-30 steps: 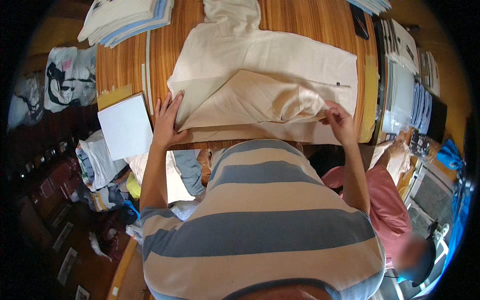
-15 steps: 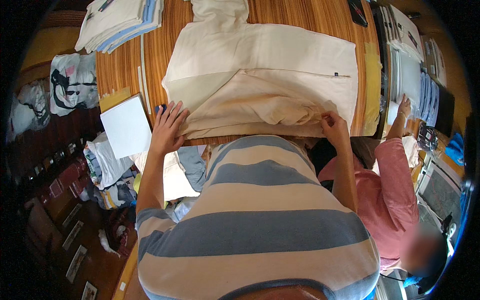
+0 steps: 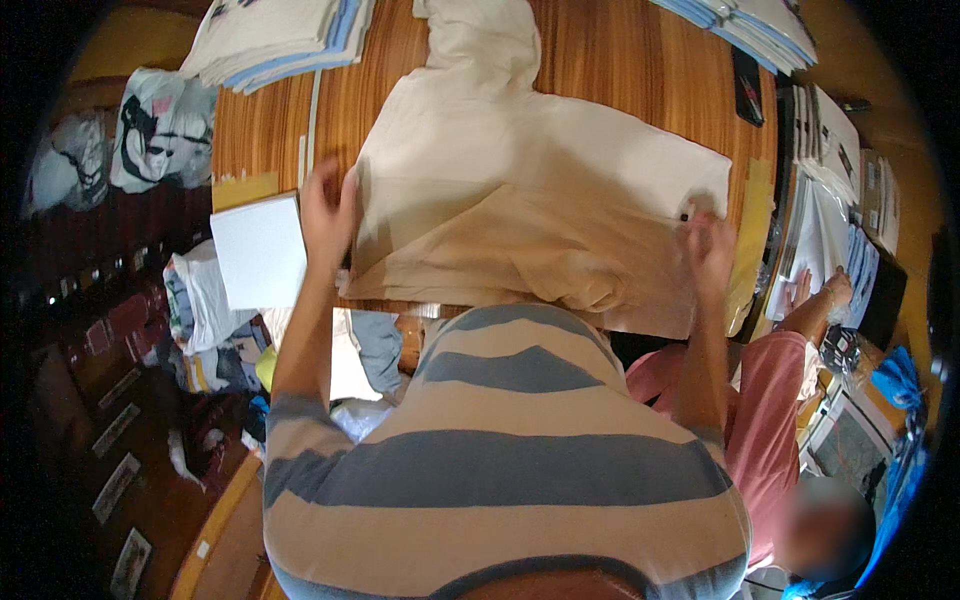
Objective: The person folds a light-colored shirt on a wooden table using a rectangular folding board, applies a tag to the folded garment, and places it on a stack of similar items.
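Observation:
A cream garment [image 3: 470, 140] lies spread on the wood-grain table [image 3: 385, 40], a narrow part stretching toward the far edge. Its near side is folded over in a loose, wrinkled layer, bunched toward the right. My left hand [image 3: 328, 212] is at the garment's left edge, thumb apart from the fingers, with nothing visible in it. At the right end, close to a small dark tag [image 3: 685, 217], is my right hand [image 3: 709, 248]. Its fingers look bent but are smeared by motion, so whether they grip the cloth is unclear.
Folded cream and blue garments [image 3: 285, 45] are stacked at the far left; another stack [image 3: 750, 25] is far right. A white board [image 3: 258, 252] lies left of my forearm. A black tray [image 3: 747, 85] sits far right. A co-worker in pink [image 3: 765, 435] reaches toward garments at right.
My left hand has come off the cloth near the lower left corner and shifted farther up. My right hand has moved from the bunched cloth toward the tag. The whole view has shifted slightly.

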`<act>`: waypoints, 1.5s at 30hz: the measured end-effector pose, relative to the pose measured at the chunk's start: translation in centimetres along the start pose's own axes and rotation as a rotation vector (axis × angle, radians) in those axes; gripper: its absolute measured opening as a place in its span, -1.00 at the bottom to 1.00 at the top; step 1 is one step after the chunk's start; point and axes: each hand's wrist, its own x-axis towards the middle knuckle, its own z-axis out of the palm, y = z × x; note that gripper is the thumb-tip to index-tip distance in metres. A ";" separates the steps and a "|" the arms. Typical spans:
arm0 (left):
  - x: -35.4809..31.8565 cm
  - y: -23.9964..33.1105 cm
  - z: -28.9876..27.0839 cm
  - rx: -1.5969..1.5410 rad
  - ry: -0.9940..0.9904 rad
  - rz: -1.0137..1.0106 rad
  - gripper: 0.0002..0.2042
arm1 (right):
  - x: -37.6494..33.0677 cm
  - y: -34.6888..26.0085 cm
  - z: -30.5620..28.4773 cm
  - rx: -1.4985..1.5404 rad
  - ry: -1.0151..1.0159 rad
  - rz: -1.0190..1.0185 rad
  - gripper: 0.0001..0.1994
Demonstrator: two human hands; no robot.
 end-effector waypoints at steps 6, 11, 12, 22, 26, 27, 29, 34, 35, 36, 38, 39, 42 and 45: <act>15.4 1.2 4.1 0.060 -0.643 -0.350 -0.23 | 15.6 3.6 -2.6 0.335 -0.019 -0.213 -0.68; 16.5 2.4 4.3 -0.029 -0.901 -0.285 -0.47 | 15.6 8.5 -3.6 0.315 -0.408 0.016 -0.74; 16.0 2.2 3.3 -0.053 -0.881 -0.242 -0.50 | 14.5 8.8 -4.7 0.285 -0.386 0.035 -0.72; -1.0 -2.1 -6.8 -0.317 -0.857 -0.231 -0.86 | -8.3 1.2 -6.9 -0.216 -0.011 0.087 -0.94; -4.6 -2.2 -5.8 -0.043 -0.798 -0.147 -0.81 | -12.8 0.9 -3.6 -0.404 -0.099 0.047 -0.81; -4.4 -1.4 -5.0 -0.026 -0.795 -0.124 -0.80 | -14.6 1.5 -3.3 -0.476 -0.088 -0.011 -0.76; -5.2 0.3 -5.9 0.057 -0.775 -0.140 -0.77 | -10.5 -2.0 -5.8 -0.363 -0.298 0.103 -0.61; -6.3 2.7 -4.5 0.115 -0.318 0.239 -0.60 | 5.5 -8.6 -3.6 0.424 -0.062 0.043 -0.64; -6.4 2.8 -4.0 0.078 -0.280 0.285 -0.56 | 9.8 -13.7 -3.2 0.499 -0.127 0.077 -0.76; -6.0 3.1 -3.3 0.028 -0.252 0.346 -0.53 | 13.9 -15.9 -0.4 0.633 -0.100 0.028 -0.68; -5.5 3.2 -2.5 -0.031 -0.260 0.330 -0.54 | 19.3 -23.9 2.2 0.376 -0.196 -0.078 -0.40; -5.1 3.2 -2.4 -0.058 -0.265 0.329 -0.54 | 20.3 -27.1 4.1 0.248 -0.282 -0.107 -0.37; -4.0 2.0 -2.1 -0.362 -0.264 0.102 -0.61 | 21.5 -32.0 7.2 0.075 -0.502 -0.295 -0.45; -4.6 -3.4 -2.4 -0.812 -0.059 -0.156 -0.49 | 11.3 -36.8 1.4 0.650 -0.345 -0.497 -0.67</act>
